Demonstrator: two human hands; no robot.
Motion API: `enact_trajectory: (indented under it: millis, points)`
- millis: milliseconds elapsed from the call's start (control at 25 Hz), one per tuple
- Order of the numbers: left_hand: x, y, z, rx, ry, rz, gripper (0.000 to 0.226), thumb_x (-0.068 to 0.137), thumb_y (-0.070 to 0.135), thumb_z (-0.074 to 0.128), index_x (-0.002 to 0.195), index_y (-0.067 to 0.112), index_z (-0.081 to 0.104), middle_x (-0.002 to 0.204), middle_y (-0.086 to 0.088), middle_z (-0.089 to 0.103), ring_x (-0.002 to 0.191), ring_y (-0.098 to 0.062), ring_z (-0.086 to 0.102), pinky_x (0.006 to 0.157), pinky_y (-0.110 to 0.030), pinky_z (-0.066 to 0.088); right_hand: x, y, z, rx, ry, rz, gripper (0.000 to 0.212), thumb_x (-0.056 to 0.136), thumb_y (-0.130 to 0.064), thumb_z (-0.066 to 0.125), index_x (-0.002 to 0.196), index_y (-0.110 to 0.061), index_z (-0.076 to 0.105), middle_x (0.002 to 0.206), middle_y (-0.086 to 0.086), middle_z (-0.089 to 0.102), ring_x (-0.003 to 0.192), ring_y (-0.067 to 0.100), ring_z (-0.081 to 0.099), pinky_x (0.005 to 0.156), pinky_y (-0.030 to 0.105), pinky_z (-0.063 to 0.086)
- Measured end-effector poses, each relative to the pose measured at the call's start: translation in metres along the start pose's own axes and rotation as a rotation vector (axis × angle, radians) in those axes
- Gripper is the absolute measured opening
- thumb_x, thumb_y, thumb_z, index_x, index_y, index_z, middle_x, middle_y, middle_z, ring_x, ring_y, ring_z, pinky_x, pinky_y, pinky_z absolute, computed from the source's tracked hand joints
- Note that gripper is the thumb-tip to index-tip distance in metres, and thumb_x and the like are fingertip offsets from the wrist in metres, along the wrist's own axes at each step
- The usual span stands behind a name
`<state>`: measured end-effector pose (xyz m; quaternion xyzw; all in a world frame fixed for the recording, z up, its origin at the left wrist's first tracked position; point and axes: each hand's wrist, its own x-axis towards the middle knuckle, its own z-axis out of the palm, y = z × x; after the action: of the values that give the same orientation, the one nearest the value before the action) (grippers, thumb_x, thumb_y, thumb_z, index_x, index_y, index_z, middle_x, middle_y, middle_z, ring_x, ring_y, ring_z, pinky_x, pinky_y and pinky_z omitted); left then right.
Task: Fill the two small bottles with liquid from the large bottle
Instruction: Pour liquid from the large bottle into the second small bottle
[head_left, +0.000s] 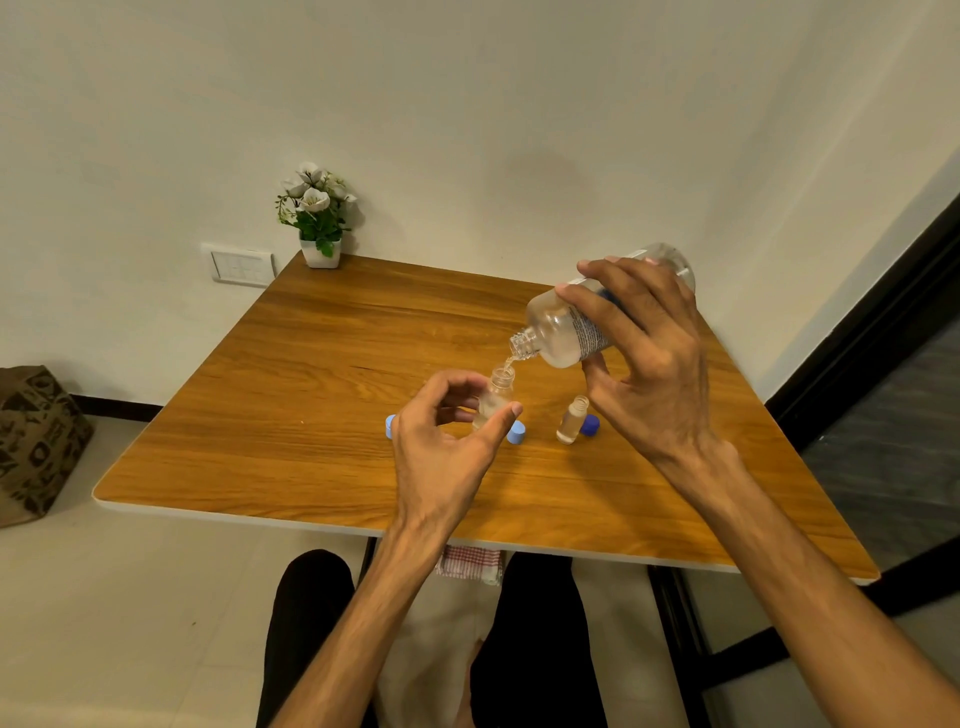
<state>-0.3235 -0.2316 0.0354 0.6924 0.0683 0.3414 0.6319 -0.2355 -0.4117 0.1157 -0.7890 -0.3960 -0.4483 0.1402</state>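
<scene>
My right hand (644, 358) grips the large clear bottle (563, 327), tipped with its open neck pointing down and left. A thin stream of liquid runs from it into the open mouth of a small clear bottle (497, 392). My left hand (447, 436) holds that small bottle between thumb and fingers, upright, just above or on the wooden table (311, 374). A second small bottle (571, 421) stands uncapped on the table to the right, with clear liquid in it.
A light blue cap (517, 432) lies beside my left thumb, another light blue cap (389, 426) peeks out left of my hand, and a dark blue cap (590, 426) sits behind the second small bottle. A potted flower (317, 213) stands at the far left corner.
</scene>
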Motion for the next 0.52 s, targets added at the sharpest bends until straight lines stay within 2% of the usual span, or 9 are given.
enact_trajectory:
  millis: [520]
  points:
    - [0.0007, -0.0042, 0.0013, -0.017, 0.008, -0.004, 0.031, 0.073, 0.018, 0.095, 0.096, 0.02, 0.073, 0.094, 0.007, 0.075, 0.086, -0.018, 0.072, 0.073, -0.032, 0.061, 0.0001, 0.0006, 0.0008, 0.003, -0.018, -0.009, 0.06, 0.079, 0.007, 0.077, 0.137, -0.006, 0.068, 0.143, 0.017, 0.065, 0.137, 0.039, 0.056, 0.114, 0.058, 0.043]
